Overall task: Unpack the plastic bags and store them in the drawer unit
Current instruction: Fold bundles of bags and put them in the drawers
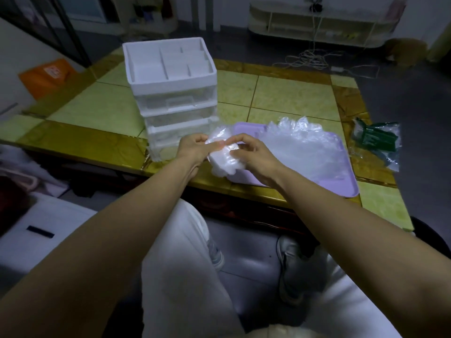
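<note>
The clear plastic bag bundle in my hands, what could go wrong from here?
Both the left hand and right hand grip the bundle of clear plastic bags, leaving neither free for the white drawer unit.
The purple plastic tray lies near the tiled table's edge; your right forearm might nudge it.
</note>
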Available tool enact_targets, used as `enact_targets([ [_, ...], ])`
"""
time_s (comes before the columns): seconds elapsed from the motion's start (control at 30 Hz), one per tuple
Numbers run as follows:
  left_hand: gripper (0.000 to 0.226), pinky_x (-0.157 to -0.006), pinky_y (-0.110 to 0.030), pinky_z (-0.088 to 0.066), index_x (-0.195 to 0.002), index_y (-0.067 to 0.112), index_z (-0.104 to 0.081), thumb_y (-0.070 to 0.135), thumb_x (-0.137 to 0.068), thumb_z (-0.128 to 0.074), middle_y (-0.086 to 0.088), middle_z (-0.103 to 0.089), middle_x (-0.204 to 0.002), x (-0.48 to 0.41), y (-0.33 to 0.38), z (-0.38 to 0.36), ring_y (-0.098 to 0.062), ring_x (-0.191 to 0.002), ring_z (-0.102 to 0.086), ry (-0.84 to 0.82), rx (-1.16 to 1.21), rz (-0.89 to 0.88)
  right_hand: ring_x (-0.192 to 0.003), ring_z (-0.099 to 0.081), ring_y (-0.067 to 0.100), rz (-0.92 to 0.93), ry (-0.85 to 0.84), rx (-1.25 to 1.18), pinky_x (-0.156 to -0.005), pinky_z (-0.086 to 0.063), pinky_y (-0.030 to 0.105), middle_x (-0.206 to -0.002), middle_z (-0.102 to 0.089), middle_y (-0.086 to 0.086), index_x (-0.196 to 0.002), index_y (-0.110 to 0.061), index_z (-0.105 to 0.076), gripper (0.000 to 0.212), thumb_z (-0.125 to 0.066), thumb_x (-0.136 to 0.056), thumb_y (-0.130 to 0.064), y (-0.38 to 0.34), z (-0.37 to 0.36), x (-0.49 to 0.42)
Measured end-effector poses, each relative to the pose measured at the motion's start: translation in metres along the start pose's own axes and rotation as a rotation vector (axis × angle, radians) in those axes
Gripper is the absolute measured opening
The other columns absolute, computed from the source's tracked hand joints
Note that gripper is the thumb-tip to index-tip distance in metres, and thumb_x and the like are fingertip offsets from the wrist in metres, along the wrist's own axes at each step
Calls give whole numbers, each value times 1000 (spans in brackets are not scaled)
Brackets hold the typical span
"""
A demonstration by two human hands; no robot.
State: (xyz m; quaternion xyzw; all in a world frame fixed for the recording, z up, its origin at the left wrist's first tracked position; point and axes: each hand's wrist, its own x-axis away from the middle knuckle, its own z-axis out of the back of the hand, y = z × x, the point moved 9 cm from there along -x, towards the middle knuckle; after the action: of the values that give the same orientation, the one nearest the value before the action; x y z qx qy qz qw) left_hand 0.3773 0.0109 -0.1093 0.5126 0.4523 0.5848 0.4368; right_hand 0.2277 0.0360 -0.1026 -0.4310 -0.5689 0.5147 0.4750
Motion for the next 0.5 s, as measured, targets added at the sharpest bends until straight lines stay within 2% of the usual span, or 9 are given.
enact_targets([
  [0.1,13,-54,-20,-51,-79,13,-65,19,-79,-76,-5,-62,-73,-10,15,37,-9,-56,-56,62,52,-31,-71,-54,18,-2,-11,18,-61,-45,24,-85,-61,9,-99,-13,-66,28,-55,-85,9,-12,-28,-26],
  [0.17,15,-55,-25,-50,-80,15,-66,29,-84,-71,-3,-61,-68,-16,24,62,-13,-55,-54,146,80,-49,-69,-49,20,-1,86,36,-63,-42,29,-80,-58,8,-94,-18,-69,31,-55,-83,8,-18,-34,-46],
  [0.23,14,-60,-27,-48,-83,17,-65,30,-86,-67,1,-62,-74,-25,30,99,-15,-66,-58,309,29,-79,-70,-51,21,-8,179,35,-70,-45,36,-86,-61,8,-93,-19,-69,31,-54,-82,6,-24,-43,-67],
  [0.33,7,-71,-28,-48,-90,14,-65,18,-85,-62,-4,-67,-93,-37,22,148,-23,-86,-62,476,-96,-40,-80,-57,18,19,261,91,-82,-52,36,-95,-64,0,-94,-17,-69,31,-53,-81,6,-34,-59,-92],
  [0.43,19,-70,-26,-43,-102,7,-65,14,-85,-59,-15,-67,-107,-45,0,171,-27,-88,-60,498,-148,57,-92,-57,16,7,241,181,-90,-51,34,-97,-62,-5,-95,-19,-69,30,-54,-82,3,-30,-78,-112],
  [0.5,21,-72,-26,-44,-104,5,-67,15,-86,-61,-16,-67,-104,-49,-8,175,-25,-88,-60,461,-147,73,-96,-59,20,-48,203,290,-95,-51,35,-102,-64,0,-96,-19,-70,29,-55,-82,1,-21,-96,-124],
])
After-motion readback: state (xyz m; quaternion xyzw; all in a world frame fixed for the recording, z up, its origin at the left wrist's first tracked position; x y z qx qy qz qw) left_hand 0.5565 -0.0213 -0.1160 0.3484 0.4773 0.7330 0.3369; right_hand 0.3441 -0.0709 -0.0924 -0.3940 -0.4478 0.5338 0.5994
